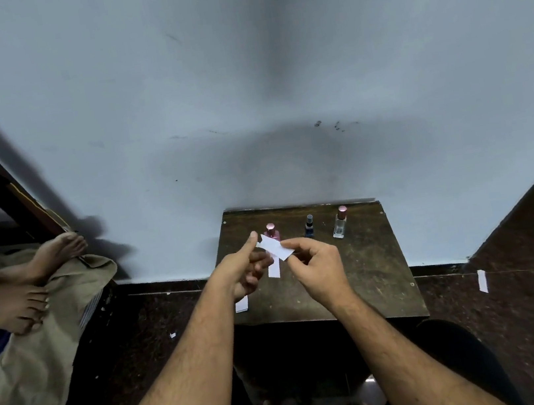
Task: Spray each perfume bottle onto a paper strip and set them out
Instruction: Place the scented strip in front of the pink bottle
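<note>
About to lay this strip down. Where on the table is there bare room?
Right half of the table, in front of the clear bottle, is bare. The near edge is bare too. Crowded: left side, with strips under the hands by the pink bottle.

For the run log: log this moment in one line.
both hands pinch white paper strip | three small perfume bottles stand on dark wooden table

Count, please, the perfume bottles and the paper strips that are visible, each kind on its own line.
Perfume bottles: 3 (pink bottle, dark blue bottle, clear bottle)
Paper strips: 4 (held strip, one on table, one at table edge, one on floor)
Total: 7
</note>
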Demonstrator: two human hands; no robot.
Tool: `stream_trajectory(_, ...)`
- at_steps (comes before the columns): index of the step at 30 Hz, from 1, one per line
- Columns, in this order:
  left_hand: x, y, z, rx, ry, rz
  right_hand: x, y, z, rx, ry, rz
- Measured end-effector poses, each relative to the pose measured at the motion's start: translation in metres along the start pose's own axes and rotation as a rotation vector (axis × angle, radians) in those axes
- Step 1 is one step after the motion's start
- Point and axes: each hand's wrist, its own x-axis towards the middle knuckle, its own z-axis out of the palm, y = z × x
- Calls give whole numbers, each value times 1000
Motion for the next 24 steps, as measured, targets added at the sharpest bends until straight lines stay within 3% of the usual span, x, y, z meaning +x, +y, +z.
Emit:
stream_trajectory(4,-20,16,20,-71,-111,67,-3,-10,-24,12,-43,-39)
stream_trajectory(13,-52,31,42,71,-39,250,2,-16,-66,26,-49,26)
stream_trajectory(15,-53,33,46,49,17,320,4,-14,-69,83,-48,95)
stream_trajectory(19,-54,34,53,-8,84,425,2,-22,-75,480,-92,340)
stream_trajectory(24,-48,33,51,4,82,448,7,-18,-75,519,-8,430)
